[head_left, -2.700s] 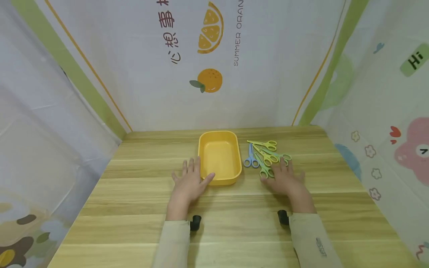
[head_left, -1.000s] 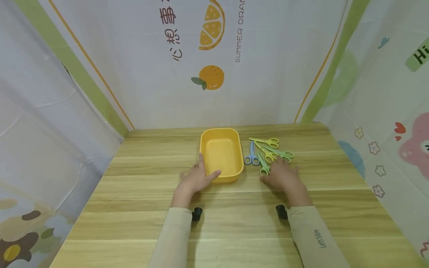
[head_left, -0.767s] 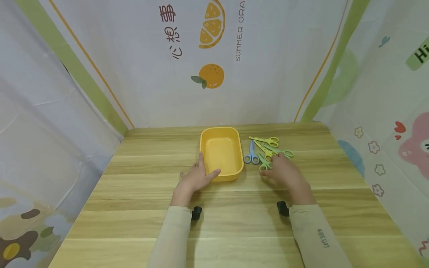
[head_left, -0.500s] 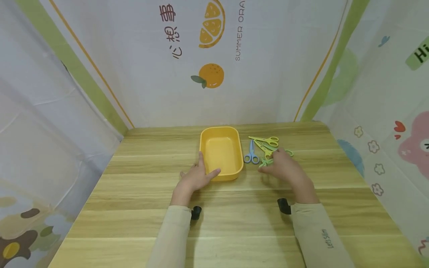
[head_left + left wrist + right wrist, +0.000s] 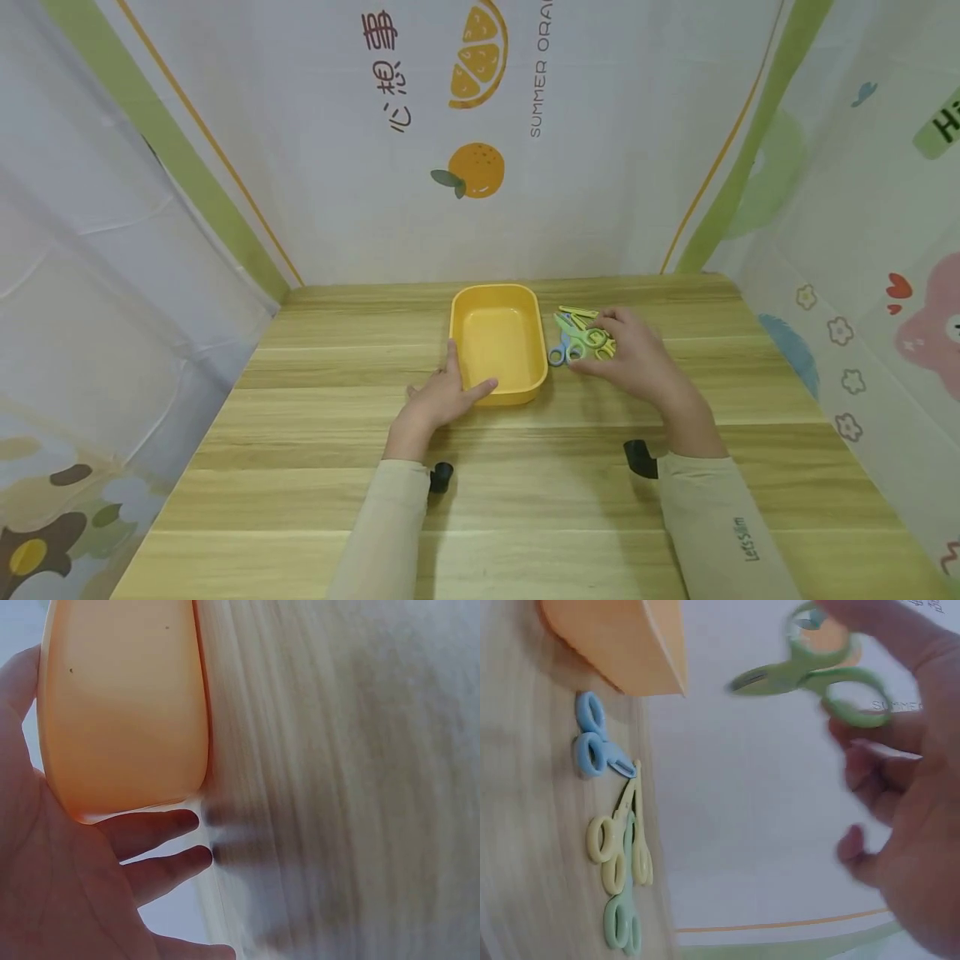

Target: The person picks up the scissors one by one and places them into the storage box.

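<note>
My right hand [image 5: 637, 358] pinches a pair of light green scissors [image 5: 799, 675] by the finger loops, between thumb and fingertips. The scissors are lifted above the table, blades pointing forward and left, as the right wrist view shows. My left hand [image 5: 438, 400] rests against the near left corner of a yellow plastic tray [image 5: 498, 398]. Its thumb lies at the near rim and its straight fingers extend along the left side. Below the lifted scissors lie blue scissors [image 5: 606, 745], yellow scissors [image 5: 619, 817] and another green pair [image 5: 620, 901], partly hidden by my right hand in the head view.
The wooden table [image 5: 517, 500] runs back to a white printed curtain [image 5: 585, 192], with more curtain at both sides. The tray stands immediately left of the scissors pile. A black wrist camera [image 5: 640, 458] sticks out from the right sleeve.
My right hand took hold of the nearest green scissors, raised them off the table and carried them left and forward over the blue pair. My left hand moved in closer around the tray's corner.
</note>
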`<control>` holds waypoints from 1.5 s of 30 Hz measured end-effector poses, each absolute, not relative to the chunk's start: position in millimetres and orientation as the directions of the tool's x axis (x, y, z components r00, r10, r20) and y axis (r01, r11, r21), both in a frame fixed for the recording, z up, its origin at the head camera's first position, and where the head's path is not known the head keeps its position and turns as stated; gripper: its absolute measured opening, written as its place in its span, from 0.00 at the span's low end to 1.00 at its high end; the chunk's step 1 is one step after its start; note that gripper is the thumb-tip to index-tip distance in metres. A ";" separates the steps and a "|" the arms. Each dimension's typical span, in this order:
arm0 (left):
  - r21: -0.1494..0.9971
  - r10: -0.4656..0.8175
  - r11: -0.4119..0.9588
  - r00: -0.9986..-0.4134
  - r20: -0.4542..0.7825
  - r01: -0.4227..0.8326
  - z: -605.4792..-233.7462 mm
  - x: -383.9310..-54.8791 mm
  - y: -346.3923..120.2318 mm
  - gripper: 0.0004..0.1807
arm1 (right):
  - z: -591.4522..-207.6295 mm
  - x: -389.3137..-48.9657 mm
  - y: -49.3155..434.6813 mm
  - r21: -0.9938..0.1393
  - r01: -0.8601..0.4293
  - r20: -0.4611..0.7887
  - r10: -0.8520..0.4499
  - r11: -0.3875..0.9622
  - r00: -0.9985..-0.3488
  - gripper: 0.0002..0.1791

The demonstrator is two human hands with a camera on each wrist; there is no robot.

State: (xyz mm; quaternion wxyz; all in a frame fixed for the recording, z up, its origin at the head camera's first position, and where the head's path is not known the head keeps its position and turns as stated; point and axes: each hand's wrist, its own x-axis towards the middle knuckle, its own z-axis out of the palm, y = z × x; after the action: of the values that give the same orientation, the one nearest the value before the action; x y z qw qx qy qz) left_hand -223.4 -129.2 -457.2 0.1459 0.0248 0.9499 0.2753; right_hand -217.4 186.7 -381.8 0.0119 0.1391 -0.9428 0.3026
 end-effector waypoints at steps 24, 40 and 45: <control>0.551 0.125 0.834 -0.958 -0.258 -0.040 -454.9 -220.4 -128.3 0.67 | -393.8 -224.6 157.9 -0.586 -0.574 0.491 -0.313 0.572 -0.813 0.34; 0.572 0.122 0.819 -0.959 -0.257 -0.049 -454.7 -219.3 -128.5 0.70 | -409.0 -227.8 132.5 -0.626 -0.477 0.361 -0.314 0.616 -0.878 0.33; 0.574 0.122 0.818 -0.964 -0.236 -0.038 -470.3 -228.6 -131.3 0.71 | -420.8 -232.4 124.9 -0.593 -0.445 0.312 -0.319 0.671 -0.895 0.33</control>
State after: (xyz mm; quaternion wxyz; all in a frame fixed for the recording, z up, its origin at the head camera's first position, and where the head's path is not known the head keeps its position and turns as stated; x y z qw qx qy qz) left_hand -228.6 -131.3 -470.3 0.1323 0.0222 0.9441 0.3011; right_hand -232.4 124.9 -420.8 0.0912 0.2099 -0.9095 0.3470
